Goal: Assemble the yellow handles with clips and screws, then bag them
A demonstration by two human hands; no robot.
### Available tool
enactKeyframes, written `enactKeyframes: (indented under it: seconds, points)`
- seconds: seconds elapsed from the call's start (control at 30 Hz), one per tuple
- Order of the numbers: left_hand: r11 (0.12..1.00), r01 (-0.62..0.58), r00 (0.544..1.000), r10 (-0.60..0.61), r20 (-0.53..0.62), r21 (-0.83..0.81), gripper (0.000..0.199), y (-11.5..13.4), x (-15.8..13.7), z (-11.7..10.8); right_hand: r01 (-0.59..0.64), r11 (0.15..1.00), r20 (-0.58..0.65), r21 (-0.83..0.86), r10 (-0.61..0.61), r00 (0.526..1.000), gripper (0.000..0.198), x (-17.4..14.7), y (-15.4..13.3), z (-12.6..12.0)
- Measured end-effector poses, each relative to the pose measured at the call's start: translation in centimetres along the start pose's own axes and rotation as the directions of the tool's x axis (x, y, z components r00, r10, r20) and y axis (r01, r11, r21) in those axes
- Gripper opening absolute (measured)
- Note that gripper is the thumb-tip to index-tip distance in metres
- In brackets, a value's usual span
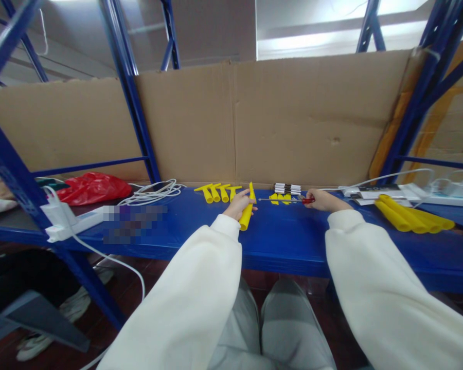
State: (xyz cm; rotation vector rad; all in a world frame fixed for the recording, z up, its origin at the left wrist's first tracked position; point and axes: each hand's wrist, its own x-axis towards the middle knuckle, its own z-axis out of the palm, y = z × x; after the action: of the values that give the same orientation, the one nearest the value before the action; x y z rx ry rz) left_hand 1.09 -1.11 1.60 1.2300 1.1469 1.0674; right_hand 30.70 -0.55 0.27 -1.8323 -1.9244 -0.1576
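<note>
My left hand (pixel 236 205) is closed around a yellow tube with a thin upright end piece (pixel 246 220), just over the blue shelf. In my right hand (pixel 319 199) is a screwdriver (pixel 307 201) with a red handle. Its long thin shaft points left toward the yellow tube, with a gap between its tip and the tube. Several yellow T-shaped pieces (pixel 215 193) lie in a row left of my left hand. Behind the shaft are small yellow parts (pixel 281 197) and tiny metal bits too small to name.
A stack of black-and-white bundles (pixel 287 188) sits by the cardboard wall (pixel 293 123). Several yellow tubes (pixel 411 216) lie at right near white papers (pixel 381 194). Leftward are a coiled white cable (pixel 154 193), red plastic bag (pixel 94 188) and power strip (pixel 81 220). Blue posts (pixel 135 103) frame the shelf (pixel 285 236).
</note>
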Motion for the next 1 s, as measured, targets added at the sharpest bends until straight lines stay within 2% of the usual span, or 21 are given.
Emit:
enactKeyframes:
  seconds: [0.13,0.23,0.33,0.47,0.57,0.83,1.0]
  points:
    - [1.000,-0.005,1.000,0.005,0.002,-0.007,0.072,-0.1,0.1,0.0,-0.039,0.993,0.020,0.112,0.037,0.999,0.027,0.1,-0.3,0.1]
    - [1.000,-0.002,1.000,0.002,0.009,-0.011,0.072,-0.1,0.1,0.0,-0.034,0.989,-0.023,0.142,0.037,0.999,0.027,0.0,-0.6,0.2]
    - [1.000,0.016,0.999,-0.015,0.040,-0.018,0.072,0.1,0.0,0.1,-0.019,0.993,-0.057,0.118,0.025,0.998,0.025,-0.2,-1.0,0.1]
    - [0.999,0.038,0.996,-0.036,0.076,-0.030,0.072,0.3,-0.2,0.0,-0.078,0.996,-0.021,0.039,0.079,0.997,0.021,-0.6,-1.9,-0.5]
    - [0.998,0.059,0.995,-0.056,0.084,-0.033,0.073,0.4,-0.2,0.0,-0.114,0.993,0.007,0.020,0.114,0.993,0.020,-0.9,-2.6,-0.9]
    - [0.997,0.064,0.994,-0.059,0.095,-0.052,0.078,0.1,0.2,-0.2,-0.113,0.994,0.016,0.000,0.113,0.994,0.020,-1.1,-3.0,-1.3]
    - [0.996,0.065,0.993,-0.058,0.098,-0.068,0.074,0.3,-0.1,-0.1,-0.146,0.989,0.030,-0.021,0.146,0.989,0.019,-1.3,-3.4,-1.5]
